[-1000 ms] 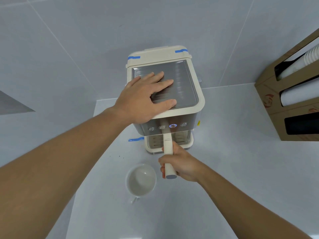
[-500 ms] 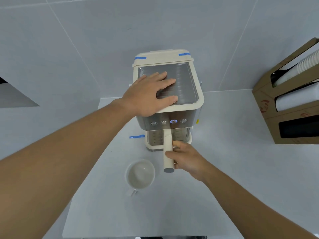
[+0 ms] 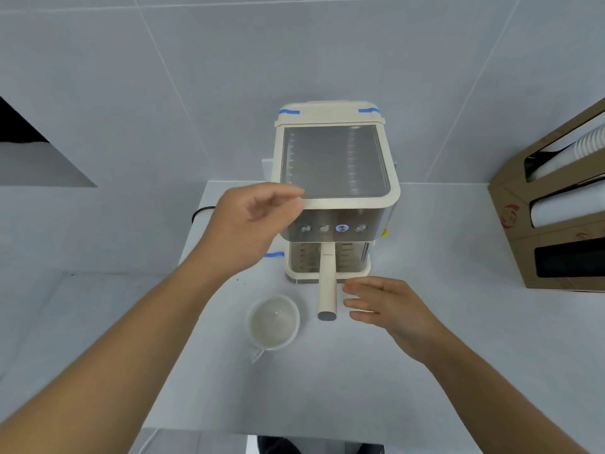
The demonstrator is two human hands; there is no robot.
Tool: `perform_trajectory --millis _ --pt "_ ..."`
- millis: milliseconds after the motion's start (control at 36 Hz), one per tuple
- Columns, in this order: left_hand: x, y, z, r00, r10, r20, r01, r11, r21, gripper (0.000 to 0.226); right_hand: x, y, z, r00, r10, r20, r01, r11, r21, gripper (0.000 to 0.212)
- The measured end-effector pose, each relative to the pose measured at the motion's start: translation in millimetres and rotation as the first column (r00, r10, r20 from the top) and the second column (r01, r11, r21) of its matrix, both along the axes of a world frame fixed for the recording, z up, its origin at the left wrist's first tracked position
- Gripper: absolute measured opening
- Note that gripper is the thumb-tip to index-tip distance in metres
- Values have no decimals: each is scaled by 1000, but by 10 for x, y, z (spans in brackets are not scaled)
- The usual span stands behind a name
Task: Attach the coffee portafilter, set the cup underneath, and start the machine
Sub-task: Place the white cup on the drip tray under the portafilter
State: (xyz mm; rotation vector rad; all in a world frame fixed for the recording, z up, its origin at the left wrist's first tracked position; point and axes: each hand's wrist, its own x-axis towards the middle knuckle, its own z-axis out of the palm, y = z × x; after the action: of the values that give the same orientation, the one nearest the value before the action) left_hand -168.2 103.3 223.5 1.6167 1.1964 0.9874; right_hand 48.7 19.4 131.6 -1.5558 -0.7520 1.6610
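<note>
A cream and steel coffee machine (image 3: pixel 337 165) stands at the back of the white counter, one of its front buttons (image 3: pixel 342 228) lit blue. The portafilter's cream handle (image 3: pixel 327 283) sticks straight out toward me from under the machine's front. A white cup (image 3: pixel 273 322) sits on the counter left of the handle, outside the machine. My left hand (image 3: pixel 252 221) hovers loosely curled beside the machine's left front corner, holding nothing. My right hand (image 3: pixel 386 306) is just right of the handle, fingers spread, not touching it.
A cardboard dispenser (image 3: pixel 556 217) with stacked paper cups stands at the right. A black cable (image 3: pixel 199 213) runs behind the machine at the left. Blue tape (image 3: pixel 273 254) marks the counter by the machine's base. The counter's front edge (image 3: pixel 229 432) is near me.
My left hand has lifted off the machine's top and drawn back to its left front corner. My right hand has let go of the portafilter handle and moved a little right.
</note>
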Motion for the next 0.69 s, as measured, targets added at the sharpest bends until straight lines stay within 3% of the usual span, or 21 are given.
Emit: perform_trajectory --millis 83,194,417,694 --pt "-143 -188 -139 981 126 145 -104 983 -152 14 29 -51 -30 998 -42 -37 41 999 -15 17" --pt "-334 -369 -387 941 272 204 -180 907 -381 16 54 -117 -125 993 -93 -72 89 994 -55 20" --pt "-706 -623 -952 891 429 146 -260 749 -609 13 -18 -251 -398 994 -106 -25 102 986 -134 19" --pt "-997 -889 -1568 839 540 60 -296 546 -784 14 -292 -351 -762 998 -59 -5 56 965 -256 20"
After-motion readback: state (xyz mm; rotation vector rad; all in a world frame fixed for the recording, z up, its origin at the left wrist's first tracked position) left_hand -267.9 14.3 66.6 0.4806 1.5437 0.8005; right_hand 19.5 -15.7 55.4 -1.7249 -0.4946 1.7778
